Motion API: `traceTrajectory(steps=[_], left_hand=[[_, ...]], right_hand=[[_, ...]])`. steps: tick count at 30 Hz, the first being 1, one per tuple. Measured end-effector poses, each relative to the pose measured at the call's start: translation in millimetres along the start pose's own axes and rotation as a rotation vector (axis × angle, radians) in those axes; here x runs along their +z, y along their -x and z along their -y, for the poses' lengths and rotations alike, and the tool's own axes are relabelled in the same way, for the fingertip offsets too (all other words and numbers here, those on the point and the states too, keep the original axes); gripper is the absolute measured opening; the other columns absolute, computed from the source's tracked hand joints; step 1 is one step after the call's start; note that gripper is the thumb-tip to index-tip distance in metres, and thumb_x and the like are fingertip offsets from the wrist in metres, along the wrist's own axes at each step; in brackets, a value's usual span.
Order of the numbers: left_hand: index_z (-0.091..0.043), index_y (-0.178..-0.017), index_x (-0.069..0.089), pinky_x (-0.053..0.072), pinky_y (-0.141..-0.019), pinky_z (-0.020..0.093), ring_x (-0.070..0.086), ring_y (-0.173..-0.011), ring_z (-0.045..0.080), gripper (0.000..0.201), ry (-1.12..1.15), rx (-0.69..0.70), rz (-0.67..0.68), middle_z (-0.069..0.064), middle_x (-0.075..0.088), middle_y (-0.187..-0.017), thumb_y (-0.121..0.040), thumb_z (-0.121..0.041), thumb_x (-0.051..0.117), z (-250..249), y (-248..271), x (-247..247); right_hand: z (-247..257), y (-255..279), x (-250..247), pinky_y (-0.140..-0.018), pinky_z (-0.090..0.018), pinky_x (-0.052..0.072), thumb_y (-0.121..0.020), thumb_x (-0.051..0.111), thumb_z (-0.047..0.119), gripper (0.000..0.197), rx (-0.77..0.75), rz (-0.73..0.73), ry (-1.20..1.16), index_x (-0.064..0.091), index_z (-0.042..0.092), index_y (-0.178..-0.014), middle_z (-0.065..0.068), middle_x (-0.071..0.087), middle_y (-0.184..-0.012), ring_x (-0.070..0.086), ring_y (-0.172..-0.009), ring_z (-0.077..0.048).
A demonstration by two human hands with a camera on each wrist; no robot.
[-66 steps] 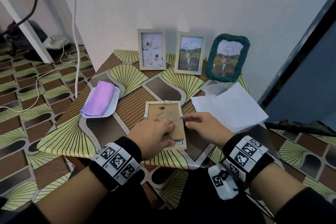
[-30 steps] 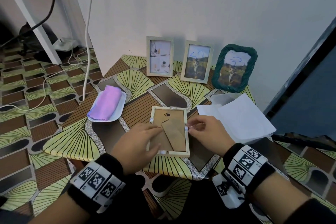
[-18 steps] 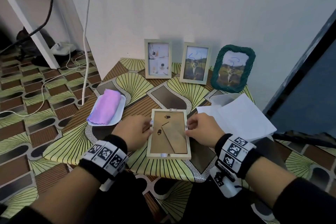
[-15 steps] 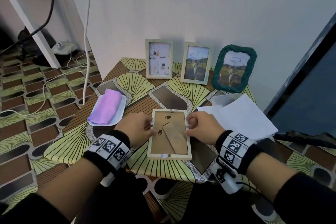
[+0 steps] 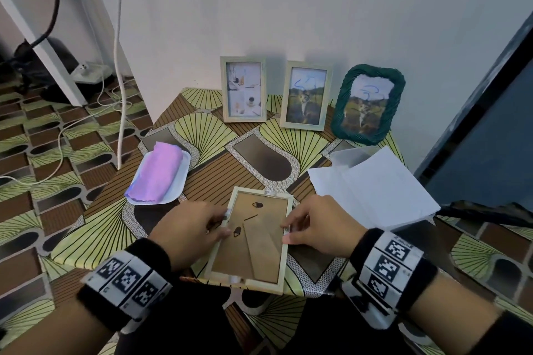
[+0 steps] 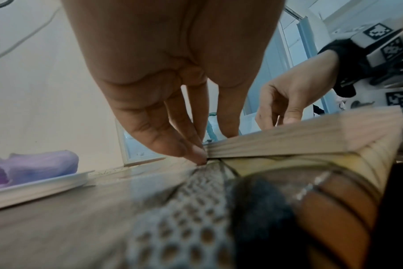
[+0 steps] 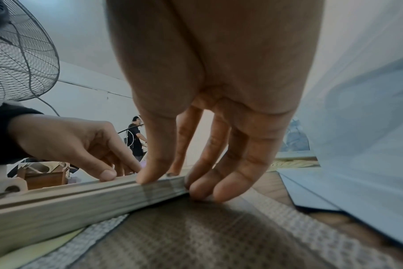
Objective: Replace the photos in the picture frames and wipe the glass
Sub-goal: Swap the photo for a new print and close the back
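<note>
The frame lying face down is made of pale wood with a matt finish; its grain is seen in the wrist views. Its backing board looks like brown matt fibreboard, and small dark clips of metal are fixed on it. The table is covered with a smooth, slightly glossy patterned sheet. On the left, a soft lilac cloth is laid in a smooth white tray, probably foam. At the right, white matt papers are seen. The far right frame has a green twisted, rope-like border.
</note>
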State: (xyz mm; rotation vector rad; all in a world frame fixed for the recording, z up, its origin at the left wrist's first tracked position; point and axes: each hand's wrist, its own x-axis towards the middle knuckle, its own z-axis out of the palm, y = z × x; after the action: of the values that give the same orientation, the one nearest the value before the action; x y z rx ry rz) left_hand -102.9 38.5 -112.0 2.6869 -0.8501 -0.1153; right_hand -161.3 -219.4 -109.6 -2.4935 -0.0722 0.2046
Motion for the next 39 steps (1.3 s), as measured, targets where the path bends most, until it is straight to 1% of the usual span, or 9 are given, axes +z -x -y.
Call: traceTrajectory(steps=[3, 14, 17, 20, 24, 28, 31, 34, 39], left_hand=[[-0.027, -0.105, 0.073, 0.05, -0.073, 0.037, 0.059, -0.077, 0.011, 0.021, 0.067, 0.015, -0.001, -0.006, 0.067, -0.08, -0.086, -0.038, 0.07, 1, -1, -2], [-0.016, -0.11, 0.071, 0.048, -0.078, 0.033, 0.06, -0.083, 0.016, 0.028, 0.053, 0.038, -0.015, -0.001, 0.066, -0.087, -0.089, -0.033, 0.068, 7, 1, 9], [-0.018, -0.12, 0.07, 0.047, -0.081, 0.023, 0.063, -0.094, 0.015, 0.03, 0.062, 0.073, -0.035, -0.004, 0.07, -0.103, -0.092, -0.028, 0.065, 8, 4, 13], [-0.022, -0.124, 0.068, 0.05, -0.086, 0.029, 0.063, -0.103, 0.016, 0.031, 0.058, 0.091, -0.034, -0.005, 0.067, -0.116, -0.095, -0.025, 0.061, 7, 7, 17], [-0.026, -0.123, 0.069, 0.051, -0.087, 0.032, 0.063, -0.105, 0.015, 0.03, 0.077, 0.072, -0.042, -0.009, 0.065, -0.118, -0.095, -0.027, 0.061, 8, 8, 16], [-0.03, -0.127, 0.065, 0.043, -0.105, 0.03, 0.05, -0.129, 0.009, 0.034, 0.182, 0.042, -0.068, -0.007, 0.049, -0.143, -0.093, -0.028, 0.064, 5, 16, 12], [-0.032, -0.12, 0.069, 0.052, -0.09, 0.03, 0.06, -0.111, 0.005, 0.033, 0.334, 0.056, -0.151, -0.013, 0.062, -0.123, -0.087, -0.034, 0.07, 4, 36, 2], [-0.033, -0.099, 0.076, 0.053, -0.074, 0.028, 0.065, -0.087, 0.001, 0.015, 0.328, 0.092, -0.16, -0.021, 0.069, -0.093, -0.086, -0.041, 0.07, 2, 60, -7], [-0.032, -0.114, 0.071, 0.049, -0.091, 0.023, 0.056, -0.108, -0.005, 0.025, 0.112, 0.19, -0.028, -0.024, 0.064, -0.117, -0.095, -0.04, 0.057, -8, 89, 3]], right_hand=[[1, -5, -3, -0.065, -0.015, 0.046, -0.069, 0.087, 0.037, 0.024, -0.009, 0.014, 0.009, 0.08, 0.027, -0.089, 0.008, 0.071, -0.076, 0.063, -0.071, -0.004], [5, -11, 3, -0.069, -0.027, 0.047, -0.07, 0.086, 0.037, 0.025, 0.006, 0.016, 0.009, 0.07, 0.019, -0.078, 0.008, 0.062, -0.073, 0.058, -0.07, -0.009], [7, -11, 8, -0.067, -0.026, 0.044, -0.076, 0.08, 0.041, 0.023, 0.011, -0.011, 0.063, 0.065, 0.022, -0.077, 0.012, 0.057, -0.073, 0.055, -0.074, -0.008], [10, -12, 13, -0.062, -0.024, 0.035, -0.081, 0.073, 0.043, 0.023, 0.02, -0.071, 0.154, 0.061, 0.024, -0.074, 0.014, 0.054, -0.069, 0.052, -0.073, -0.006], [11, -17, 11, -0.068, -0.024, 0.039, -0.08, 0.075, 0.042, 0.023, 0.06, -0.049, 0.121, 0.064, 0.023, -0.072, 0.013, 0.056, -0.071, 0.053, -0.075, -0.006], [9, -17, 7, -0.064, -0.022, 0.037, -0.08, 0.076, 0.04, 0.023, 0.039, -0.041, 0.062, 0.066, 0.021, -0.071, 0.012, 0.055, -0.07, 0.05, -0.071, -0.004], [11, -19, 2, -0.058, -0.019, 0.032, -0.085, 0.071, 0.033, 0.017, -0.018, -0.156, 0.03, 0.066, 0.021, -0.074, 0.01, 0.052, -0.065, 0.047, -0.064, -0.004], [14, -27, -4, -0.07, -0.021, 0.04, -0.089, 0.065, 0.022, 0.007, -0.091, -0.215, 0.031, 0.07, 0.021, -0.093, 0.006, 0.063, -0.085, 0.056, -0.079, -0.009], [13, -39, -3, -0.1, -0.033, 0.044, -0.093, 0.055, 0.014, 0.033, -0.144, -0.035, 0.283, 0.066, 0.017, -0.124, -0.002, 0.063, -0.123, 0.056, -0.114, -0.02]])
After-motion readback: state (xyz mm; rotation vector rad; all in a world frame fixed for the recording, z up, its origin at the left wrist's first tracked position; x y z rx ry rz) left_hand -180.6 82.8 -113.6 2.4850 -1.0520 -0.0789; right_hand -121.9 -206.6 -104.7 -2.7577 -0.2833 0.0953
